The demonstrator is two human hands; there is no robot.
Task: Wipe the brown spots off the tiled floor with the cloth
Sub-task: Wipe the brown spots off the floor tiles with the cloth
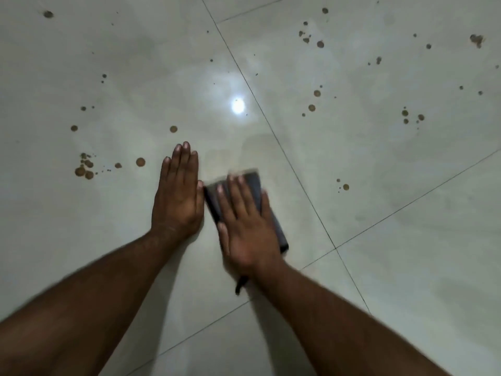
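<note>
A folded dark grey cloth (253,183) lies flat on the pale glossy tiled floor (379,213). My right hand (245,229) presses on it with straight fingers; the cloth's far edge is blurred. My left hand (179,194) rests flat on the floor just left of the cloth, fingers straight and together. Brown spots dot the tiles: a cluster (84,168) left of my left hand, a single spot (140,162) nearer it, another (173,129) just beyond my fingertips, and several scattered at the upper right (311,108).
Dark grout lines cross the floor, meeting at a joint (335,248) right of the cloth. A bright lamp reflection (238,106) glares beyond the hands. More spots sit at the far left (48,14) and far right (476,39).
</note>
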